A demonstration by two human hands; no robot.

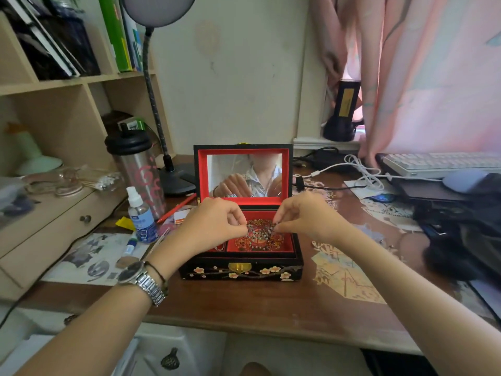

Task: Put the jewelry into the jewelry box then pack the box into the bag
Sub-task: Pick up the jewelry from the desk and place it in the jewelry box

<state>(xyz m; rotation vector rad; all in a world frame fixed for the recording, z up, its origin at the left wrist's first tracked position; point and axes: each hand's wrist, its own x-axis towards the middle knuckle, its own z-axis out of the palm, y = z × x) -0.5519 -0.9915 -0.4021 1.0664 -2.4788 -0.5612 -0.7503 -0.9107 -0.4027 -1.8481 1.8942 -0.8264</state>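
Beaded bracelet (260,231) stretched left–right, pinched between left hand (214,226) and right hand (303,218), directly above open jewelry box (241,270) compartment.

Brown desk (244,302): jewelry box (241,270), tumbler (138,169), spray bottle (141,215), keyboard (444,164).

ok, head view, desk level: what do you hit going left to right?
spray bottle → left hand → beaded jewelry held over the open jewelry box → right hand → white cable → keyboard
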